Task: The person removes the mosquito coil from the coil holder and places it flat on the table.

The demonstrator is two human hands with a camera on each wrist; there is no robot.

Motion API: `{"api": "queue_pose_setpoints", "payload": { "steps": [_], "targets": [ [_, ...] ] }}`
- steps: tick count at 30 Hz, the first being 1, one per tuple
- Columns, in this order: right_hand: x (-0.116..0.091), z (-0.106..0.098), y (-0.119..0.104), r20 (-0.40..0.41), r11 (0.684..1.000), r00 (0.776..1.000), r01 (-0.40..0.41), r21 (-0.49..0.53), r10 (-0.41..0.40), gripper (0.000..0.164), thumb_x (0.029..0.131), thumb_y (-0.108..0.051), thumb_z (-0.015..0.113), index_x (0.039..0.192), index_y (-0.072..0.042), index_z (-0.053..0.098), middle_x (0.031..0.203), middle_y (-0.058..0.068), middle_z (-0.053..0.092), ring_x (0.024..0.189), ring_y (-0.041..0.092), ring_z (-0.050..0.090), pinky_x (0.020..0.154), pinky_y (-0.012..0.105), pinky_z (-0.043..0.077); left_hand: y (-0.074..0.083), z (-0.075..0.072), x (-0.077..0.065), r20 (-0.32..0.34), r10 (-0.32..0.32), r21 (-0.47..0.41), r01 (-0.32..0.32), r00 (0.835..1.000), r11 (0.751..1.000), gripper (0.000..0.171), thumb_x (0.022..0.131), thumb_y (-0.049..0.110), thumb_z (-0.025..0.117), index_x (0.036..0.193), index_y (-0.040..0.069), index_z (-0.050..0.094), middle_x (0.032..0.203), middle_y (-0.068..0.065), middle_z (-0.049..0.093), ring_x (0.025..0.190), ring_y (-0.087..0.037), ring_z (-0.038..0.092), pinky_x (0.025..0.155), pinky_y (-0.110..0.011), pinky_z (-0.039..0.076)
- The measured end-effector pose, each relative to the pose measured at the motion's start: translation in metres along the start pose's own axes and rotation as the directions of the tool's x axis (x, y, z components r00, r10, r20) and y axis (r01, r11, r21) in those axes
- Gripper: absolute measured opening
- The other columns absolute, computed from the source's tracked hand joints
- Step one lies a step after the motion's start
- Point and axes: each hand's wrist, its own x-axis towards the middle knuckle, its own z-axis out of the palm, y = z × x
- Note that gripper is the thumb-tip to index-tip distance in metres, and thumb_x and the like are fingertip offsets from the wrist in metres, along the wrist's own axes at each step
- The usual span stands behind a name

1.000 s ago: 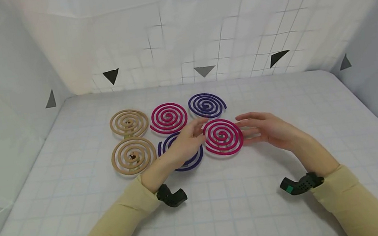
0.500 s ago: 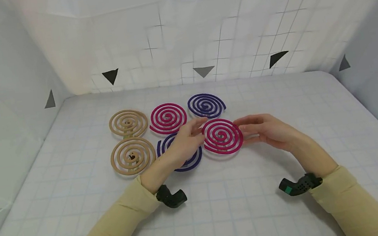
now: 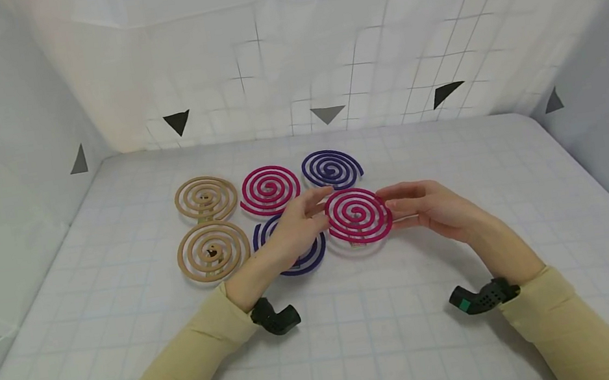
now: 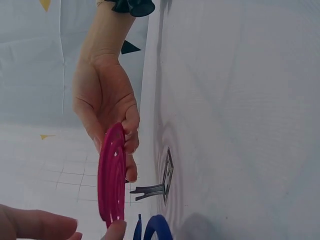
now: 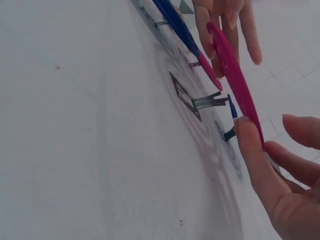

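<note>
A pink mosquito coil [image 3: 356, 214] is held level between both hands, raised off a small metal stand [image 5: 210, 101] that stays on the table beneath it. My left hand [image 3: 299, 227] pinches the coil's left edge, with the thumb and a fingertip at the rim. On the opposite edge, my right hand [image 3: 431, 207] grips the coil between thumb and fingers. In the left wrist view the coil [image 4: 112, 175] appears edge-on, with a gap to the stand's forked top. Below my left forearm and hand lies a blue coil [image 3: 302, 272], partly covered.
Two tan coils [image 3: 213, 251] sit on stands at the left, one behind the other. Another pink coil [image 3: 270, 190] and a blue coil [image 3: 331, 169] are in the back row. White gridded sheeting [image 3: 296, 53] forms the table cover and walls.
The pink coil has risen slightly off its stand, whose base now shows below it. My right fingers have closed in on its edge. The other coils stay put.
</note>
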Motion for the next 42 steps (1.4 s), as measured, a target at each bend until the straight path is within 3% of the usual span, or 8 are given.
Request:
{"api": "queue_pose_setpoints", "payload": {
  "steps": [11, 28, 34, 42],
  "targets": [
    [-0.001, 0.002, -0.002, -0.051, 0.997, 0.999, 0.011, 0.073, -0.007, 0.051, 0.098, -0.014, 0.063, 0.144, 0.001, 0.045, 0.134, 0.006, 0.055, 0.11, 0.016, 0.066, 0.092, 0.034, 0.058, 0.002, 0.001, -0.002, -0.064, 0.02, -0.081, -0.025, 0.998, 0.996, 0.046, 0.099, -0.001, 0.053, 0.145, 0.004, 0.049, 0.151, -0.012, 0.048, 0.141, -0.029, 0.045, 0.112, -0.04, 0.043],
    [-0.003, 0.001, -0.006, -0.088, 0.991, 0.996, 0.026, 0.131, -0.015, 0.052, 0.096, -0.011, 0.065, 0.143, 0.0, 0.045, 0.136, 0.007, 0.052, 0.114, 0.017, 0.062, 0.094, 0.03, 0.056, 0.0, 0.003, -0.002, -0.03, 0.004, -0.216, -0.01, 1.0, 0.976, 0.052, 0.097, -0.005, 0.056, 0.147, 0.004, 0.046, 0.156, -0.012, 0.043, 0.133, -0.032, 0.053, 0.108, -0.042, 0.048],
    [-0.002, -0.005, -0.008, -0.105, 0.99, 0.994, 0.039, 0.135, -0.025, 0.051, 0.097, -0.011, 0.065, 0.142, 0.001, 0.047, 0.133, 0.006, 0.055, 0.112, 0.016, 0.064, 0.093, 0.029, 0.057, 0.0, 0.005, 0.0, -0.061, -0.01, -0.327, -0.011, 0.998, 0.945, 0.049, 0.098, -0.004, 0.056, 0.145, 0.003, 0.045, 0.15, -0.015, 0.048, 0.13, -0.031, 0.055, 0.108, -0.041, 0.048],
    [-0.001, -0.016, -0.024, -0.175, 0.985, 0.984, 0.057, 0.164, -0.028, 0.052, 0.096, -0.015, 0.067, 0.143, -0.004, 0.047, 0.133, 0.005, 0.054, 0.107, 0.015, 0.066, 0.088, 0.031, 0.059, 0.014, 0.014, 0.015, -0.131, -0.039, -0.458, -0.026, 0.991, 0.889, 0.044, 0.098, -0.002, 0.058, 0.141, 0.003, 0.051, 0.142, -0.014, 0.056, 0.126, -0.028, 0.06, 0.1, -0.036, 0.054]
  ]
}}
